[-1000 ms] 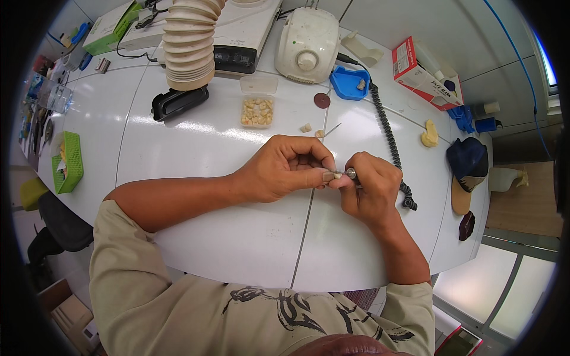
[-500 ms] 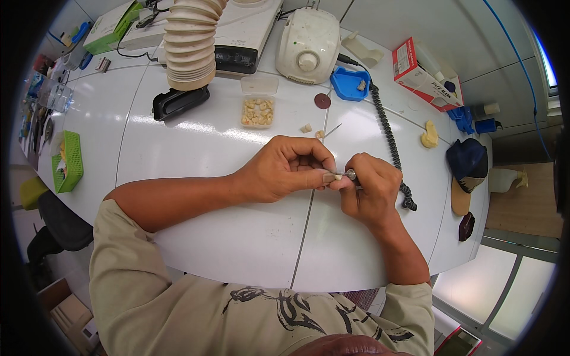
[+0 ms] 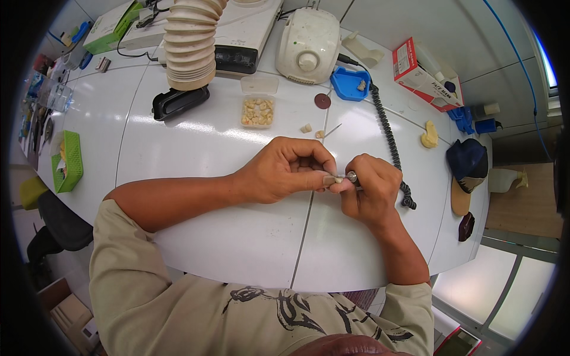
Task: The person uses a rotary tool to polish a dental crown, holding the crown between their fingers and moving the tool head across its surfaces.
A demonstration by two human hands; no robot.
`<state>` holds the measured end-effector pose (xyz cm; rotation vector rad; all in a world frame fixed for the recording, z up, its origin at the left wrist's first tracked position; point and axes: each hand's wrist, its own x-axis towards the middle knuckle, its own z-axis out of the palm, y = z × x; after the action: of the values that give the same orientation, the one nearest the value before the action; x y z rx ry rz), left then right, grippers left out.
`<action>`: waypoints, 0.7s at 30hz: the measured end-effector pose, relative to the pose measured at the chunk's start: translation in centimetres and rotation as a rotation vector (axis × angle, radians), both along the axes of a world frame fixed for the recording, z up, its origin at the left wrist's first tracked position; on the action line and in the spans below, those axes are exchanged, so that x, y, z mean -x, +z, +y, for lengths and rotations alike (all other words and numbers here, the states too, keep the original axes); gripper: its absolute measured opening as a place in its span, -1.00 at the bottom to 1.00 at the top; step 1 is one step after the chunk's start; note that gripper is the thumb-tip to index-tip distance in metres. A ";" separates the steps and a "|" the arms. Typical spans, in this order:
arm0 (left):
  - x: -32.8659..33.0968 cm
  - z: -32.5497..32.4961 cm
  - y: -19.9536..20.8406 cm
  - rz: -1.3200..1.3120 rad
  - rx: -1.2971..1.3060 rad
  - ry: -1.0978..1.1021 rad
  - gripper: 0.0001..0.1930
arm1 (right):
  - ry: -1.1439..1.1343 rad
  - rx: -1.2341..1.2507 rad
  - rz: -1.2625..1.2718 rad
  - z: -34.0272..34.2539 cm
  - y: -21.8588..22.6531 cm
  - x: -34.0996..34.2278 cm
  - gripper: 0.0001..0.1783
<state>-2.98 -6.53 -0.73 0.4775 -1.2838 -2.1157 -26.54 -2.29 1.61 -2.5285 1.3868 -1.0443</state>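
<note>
Over the middle of the white worktop, my left hand (image 3: 279, 169) pinches a small cream tooth-shaped piece (image 3: 339, 180) between thumb and fingertips; a tan band wraps the thumb tip. My right hand (image 3: 378, 187) is closed round a rotary handpiece (image 3: 352, 177), whose metal nose points left at the piece. The thin bit is close to or touching the piece; I cannot tell which. Most of the handpiece is hidden by the fingers. Just beyond the hands lie two small tooth-coloured pieces (image 3: 306, 128) and a thin metal bit (image 3: 334, 130).
A clear box (image 3: 257, 124) of tooth-like pieces, a dark red disc (image 3: 322, 101) and a blue tray (image 3: 349, 84) lie farther back. A white control unit (image 3: 308, 47) and ribbed hose (image 3: 190, 44) stand behind. A coiled black cord (image 3: 385, 127) runs at right, near a cap (image 3: 467, 166).
The handpiece's nose and the small piece have shifted very slightly between the fingers. Both hands otherwise keep their places and grips.
</note>
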 end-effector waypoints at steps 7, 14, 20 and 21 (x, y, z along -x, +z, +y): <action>0.0 0.0 -0.1 -0.006 0.023 -0.003 -0.87 | 0.013 0.015 -0.002 0.0 0.1 0.0 -0.35; 0.0 0.1 -0.1 0.010 0.011 0.001 -0.87 | 0.025 0.016 0.020 0.0 0.2 0.1 -0.36; 0.0 0.1 0.0 0.008 -0.004 0.002 -0.87 | 0.008 0.004 -0.005 0.0 0.2 0.0 -0.37; 0.0 0.1 0.1 0.008 0.003 0.003 -0.88 | 0.013 0.005 0.003 0.0 0.3 0.0 -0.37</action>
<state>-2.93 -6.39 -0.67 0.4690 -1.2813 -2.1106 -26.53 -2.27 1.94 -2.5402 1.3681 -1.0433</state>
